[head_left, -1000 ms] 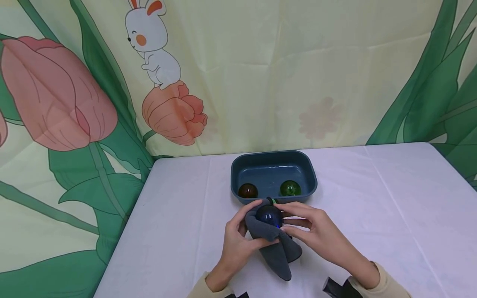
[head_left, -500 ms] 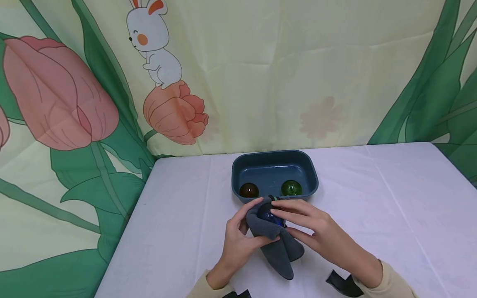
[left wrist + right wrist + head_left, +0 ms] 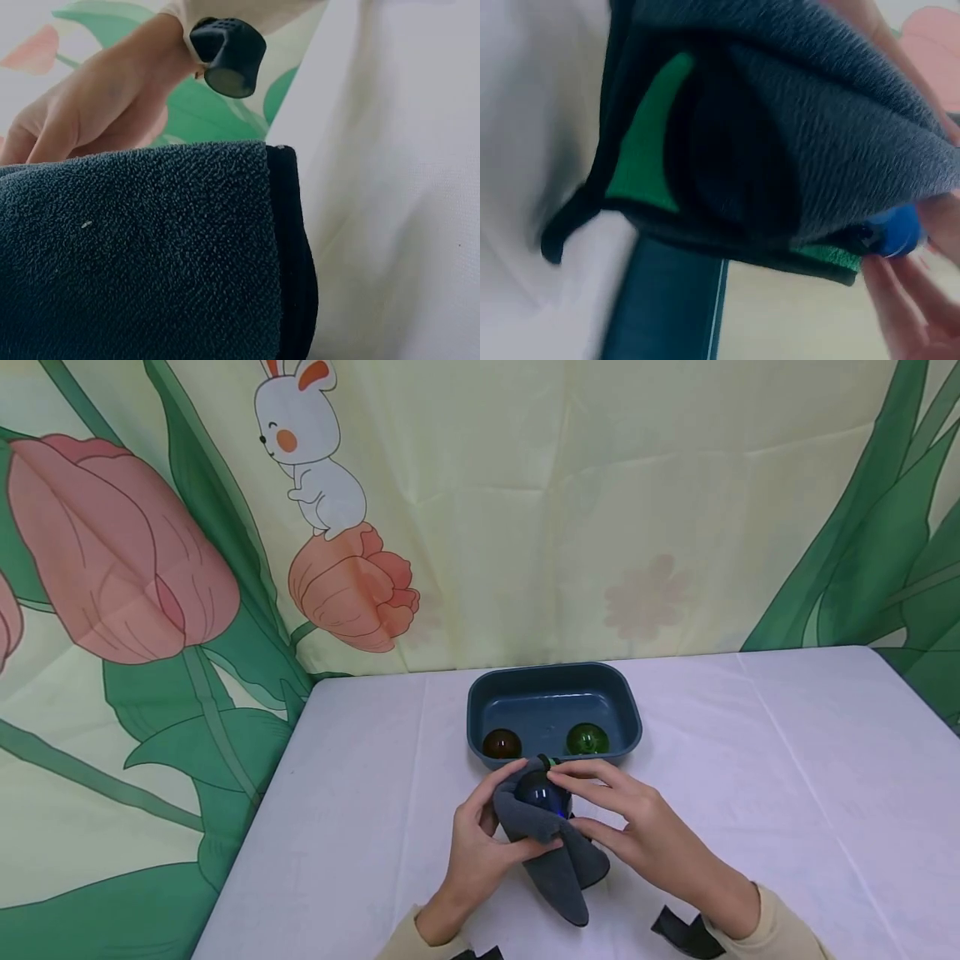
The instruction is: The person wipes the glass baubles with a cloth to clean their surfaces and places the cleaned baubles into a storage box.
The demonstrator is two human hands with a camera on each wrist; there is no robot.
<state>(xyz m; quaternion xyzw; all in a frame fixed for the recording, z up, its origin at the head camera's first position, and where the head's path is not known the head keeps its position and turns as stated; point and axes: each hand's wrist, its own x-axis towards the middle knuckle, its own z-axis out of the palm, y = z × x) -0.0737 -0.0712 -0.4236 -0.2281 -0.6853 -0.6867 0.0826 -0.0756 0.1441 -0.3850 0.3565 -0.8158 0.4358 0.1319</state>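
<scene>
A grey towel point(image 3: 558, 881) with dark edging hangs folded over my left hand point(image 3: 480, 852), whose fingers and thumb grip it from the left. Nested in its upper fold is a glossy dark blue ball point(image 3: 538, 790). My right hand point(image 3: 641, 818) holds this ball from the right, fingertips on top and thumb low. The right wrist view shows the ball point(image 3: 898, 229) beneath the towel's edge, fingers against it, and green patches on the towel point(image 3: 855, 142). In the left wrist view, the towel point(image 3: 150, 247) covers most of the lower left, with the right hand point(image 3: 97, 101) behind it.
Just beyond the hands stands a dark blue rectangular basin point(image 3: 551, 672). Inside lie a brown ball point(image 3: 502, 743) at left and a green ball point(image 3: 587, 739) at right. A white cloth point(image 3: 750, 793) covers the table; a printed curtain point(image 3: 510, 527) hangs behind.
The right fingers have shifted over the blue ball, first spreading across its top, then drawing back to its upper right. The left hand keeps its grip on the towel.
</scene>
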